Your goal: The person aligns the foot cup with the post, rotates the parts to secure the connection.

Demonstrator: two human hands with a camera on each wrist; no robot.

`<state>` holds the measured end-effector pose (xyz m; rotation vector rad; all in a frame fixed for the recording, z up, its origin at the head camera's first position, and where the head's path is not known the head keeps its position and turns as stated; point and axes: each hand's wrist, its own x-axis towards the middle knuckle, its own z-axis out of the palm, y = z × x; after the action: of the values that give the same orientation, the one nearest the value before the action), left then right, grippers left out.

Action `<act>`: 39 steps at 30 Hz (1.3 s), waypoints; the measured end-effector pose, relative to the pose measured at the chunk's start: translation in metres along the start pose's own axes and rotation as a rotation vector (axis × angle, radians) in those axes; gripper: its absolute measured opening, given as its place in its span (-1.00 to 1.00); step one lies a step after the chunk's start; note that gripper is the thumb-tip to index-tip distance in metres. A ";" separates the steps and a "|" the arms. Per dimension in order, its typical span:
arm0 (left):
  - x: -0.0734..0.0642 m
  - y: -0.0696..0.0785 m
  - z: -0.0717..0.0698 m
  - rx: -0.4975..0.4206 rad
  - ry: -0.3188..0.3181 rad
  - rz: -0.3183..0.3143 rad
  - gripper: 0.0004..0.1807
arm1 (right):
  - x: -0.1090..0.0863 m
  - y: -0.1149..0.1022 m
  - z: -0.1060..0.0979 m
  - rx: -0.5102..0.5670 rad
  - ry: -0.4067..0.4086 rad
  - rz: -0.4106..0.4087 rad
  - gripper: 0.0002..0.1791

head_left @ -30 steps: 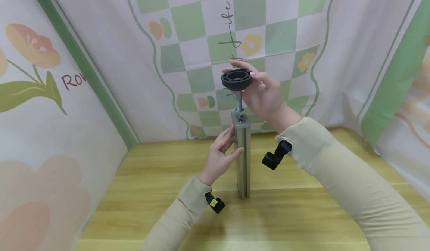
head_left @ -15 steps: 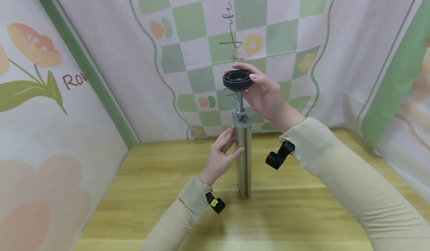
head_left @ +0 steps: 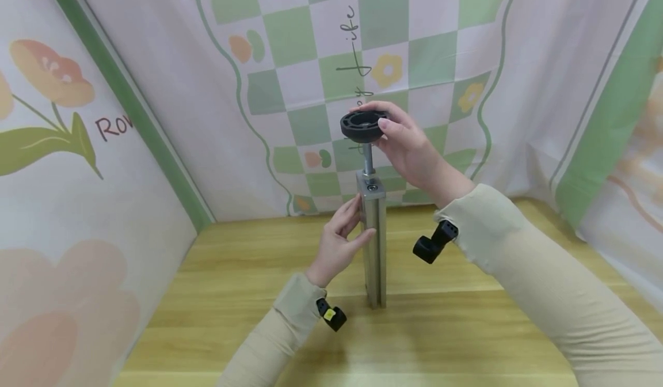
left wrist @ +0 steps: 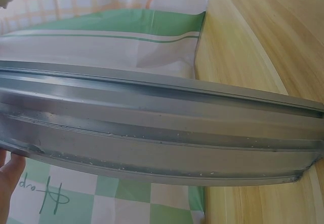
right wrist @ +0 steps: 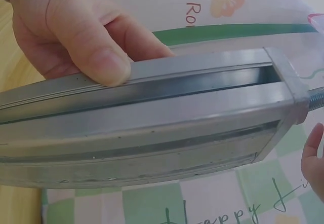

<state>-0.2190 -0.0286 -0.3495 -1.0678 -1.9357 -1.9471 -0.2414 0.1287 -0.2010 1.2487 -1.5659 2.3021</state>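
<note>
An aluminium extrusion profile (head_left: 375, 254) stands upright on the wooden table, its end plate (head_left: 372, 188) on top. Out of that plate rises a threaded rod (head_left: 368, 158), which carries a black round levelling foot (head_left: 362, 131) with its ribbed underside facing up. My left hand (head_left: 335, 250) grips the profile's upper part from the left, thumb on the near side; the right wrist view also shows this left hand (right wrist: 76, 36) on the profile. My right hand (head_left: 414, 151) pinches the foot's rim from the right, the thumb in front. Some right fingers hide behind the foot.
The wooden table (head_left: 228, 318) extends around the profile on both sides. Printed cloth walls (head_left: 290, 87) enclose the back and sides. A black wrist camera (head_left: 434, 243) sticks out below the right sleeve, and another camera (head_left: 334, 315) sits at the left cuff.
My right thumb has come round the foot's near rim, and the right fingers sit slightly lower. The right wrist has shifted a little to the right. My left hand keeps its hold.
</note>
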 end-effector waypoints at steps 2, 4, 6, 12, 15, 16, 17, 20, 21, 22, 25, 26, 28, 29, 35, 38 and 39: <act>0.000 -0.001 0.000 -0.001 0.000 -0.003 -0.28 | -0.001 0.000 0.001 -0.015 0.012 -0.013 -0.78; 0.000 -0.001 0.000 -0.006 -0.001 -0.013 -0.28 | -0.001 -0.001 0.001 -0.038 0.030 -0.017 -0.80; 0.000 -0.001 0.000 -0.008 -0.003 -0.017 -0.28 | -0.002 -0.002 0.002 -0.079 0.058 -0.009 -0.80; 0.000 -0.002 0.000 -0.013 0.001 -0.004 -0.29 | -0.004 -0.008 0.006 -0.265 0.162 0.034 -0.73; 0.000 -0.002 0.000 -0.011 0.000 -0.006 -0.29 | -0.004 -0.010 0.008 -0.329 0.202 0.056 -0.75; 0.000 -0.002 0.000 -0.009 0.000 -0.007 -0.29 | -0.004 -0.011 0.009 -0.346 0.211 0.063 -0.76; 0.000 -0.002 0.000 -0.008 -0.001 -0.009 -0.29 | -0.005 -0.012 0.009 -0.369 0.221 0.068 -0.77; 0.000 -0.002 0.000 -0.010 -0.005 -0.014 -0.28 | -0.006 -0.014 0.010 -0.446 0.246 0.073 -0.81; 0.000 -0.001 0.000 -0.011 -0.005 -0.013 -0.28 | -0.006 -0.014 0.011 -0.478 0.256 0.067 -0.82; 0.000 -0.001 0.000 -0.011 -0.004 -0.011 -0.28 | -0.006 -0.014 0.012 -0.509 0.266 0.057 -0.83; 0.001 -0.001 0.001 -0.015 -0.003 -0.003 -0.28 | -0.006 -0.015 0.015 -0.608 0.305 0.011 -0.84; 0.001 -0.001 0.001 -0.013 -0.001 0.001 -0.28 | -0.005 -0.014 0.017 -0.643 0.321 -0.008 -0.81; 0.001 -0.001 0.001 -0.010 0.002 0.011 -0.28 | -0.004 -0.014 0.019 -0.709 0.352 -0.040 -0.74; 0.001 -0.001 0.001 -0.008 0.002 0.015 -0.28 | -0.004 -0.014 0.021 -0.736 0.366 -0.055 -0.71; 0.001 -0.001 0.001 0.000 0.003 0.014 -0.28 | -0.002 -0.011 0.026 -0.869 0.437 -0.148 -0.62; 0.001 -0.001 0.001 -0.002 0.003 0.007 -0.28 | -0.002 -0.009 0.029 -0.926 0.459 -0.212 -0.59; 0.001 -0.001 0.001 -0.002 0.004 0.007 -0.28 | -0.002 -0.009 0.029 -0.940 0.464 -0.233 -0.58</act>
<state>-0.2198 -0.0269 -0.3504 -1.0691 -1.9259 -1.9459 -0.2189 0.1098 -0.1918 0.5549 -1.8122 1.2628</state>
